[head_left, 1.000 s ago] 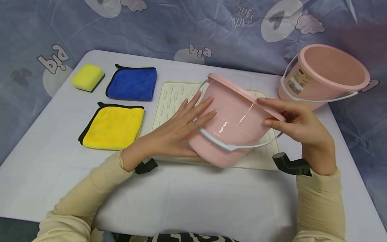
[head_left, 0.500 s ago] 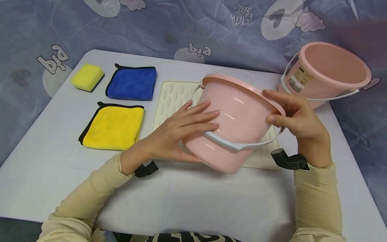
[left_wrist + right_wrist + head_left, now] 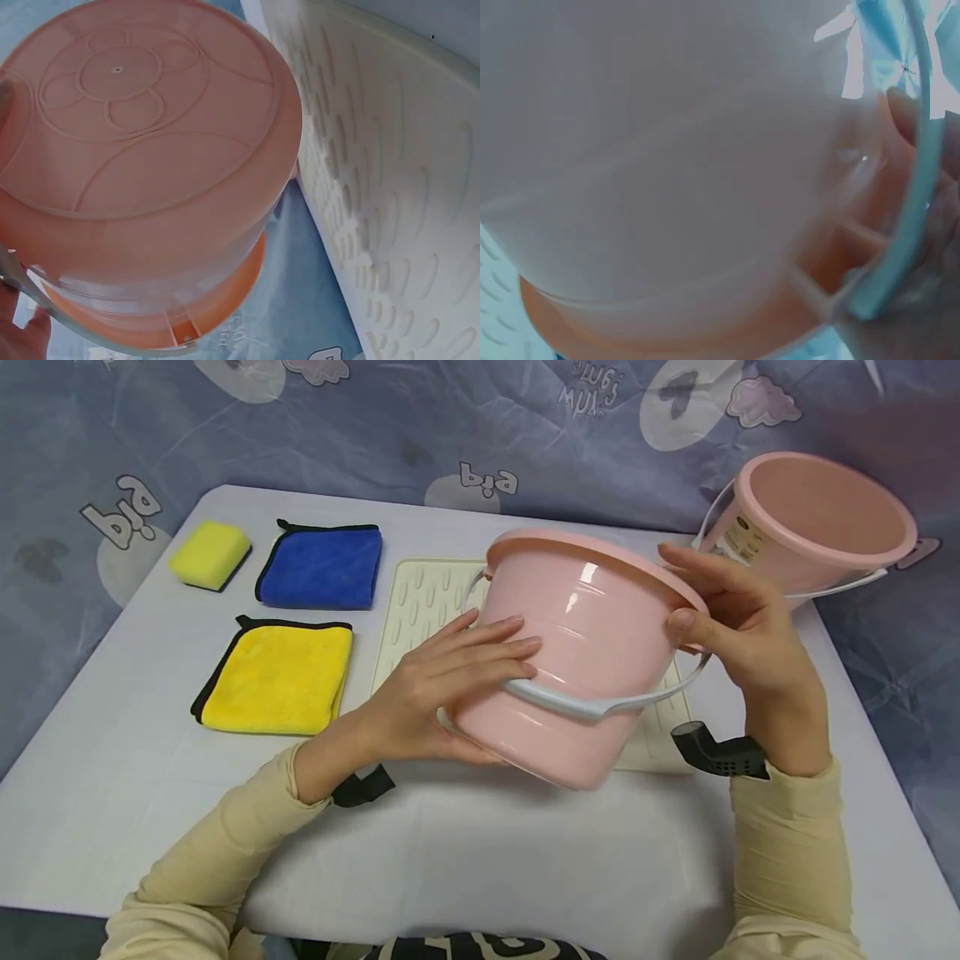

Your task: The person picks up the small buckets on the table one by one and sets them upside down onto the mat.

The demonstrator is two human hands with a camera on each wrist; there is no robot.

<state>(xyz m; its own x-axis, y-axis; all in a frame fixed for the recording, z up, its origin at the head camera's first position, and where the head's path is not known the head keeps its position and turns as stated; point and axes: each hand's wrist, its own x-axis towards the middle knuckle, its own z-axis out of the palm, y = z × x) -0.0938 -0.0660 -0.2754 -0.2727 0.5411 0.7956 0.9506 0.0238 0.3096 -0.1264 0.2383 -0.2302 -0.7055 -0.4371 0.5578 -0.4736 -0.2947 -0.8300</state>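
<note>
A pink bucket (image 3: 577, 635) is held tilted above the cream mat (image 3: 423, 602), its grey handle (image 3: 562, 702) hanging across the front. The left hand (image 3: 435, 693) lies against the bucket's left side with fingers spread and the thumb low near the base. At the rim's right side the right hand (image 3: 750, 627) grips with thumb in front and fingers behind. In the left wrist view the bucket's base (image 3: 142, 127) with its flower relief faces the camera. The bucket wall (image 3: 667, 165) fills most of the right wrist view.
A second pink bucket (image 3: 817, 527) stands upright at the back right. On the left of the white table (image 3: 480, 860) lie a yellow sponge (image 3: 210, 556), a folded blue cloth (image 3: 321, 567) and a folded yellow cloth (image 3: 277, 677). A patterned curtain (image 3: 300, 443) hangs behind.
The held bucket has turned in the hands, its rim swinging up on the right and more of its side facing front. The left hand has shifted slightly lower along the wall.
</note>
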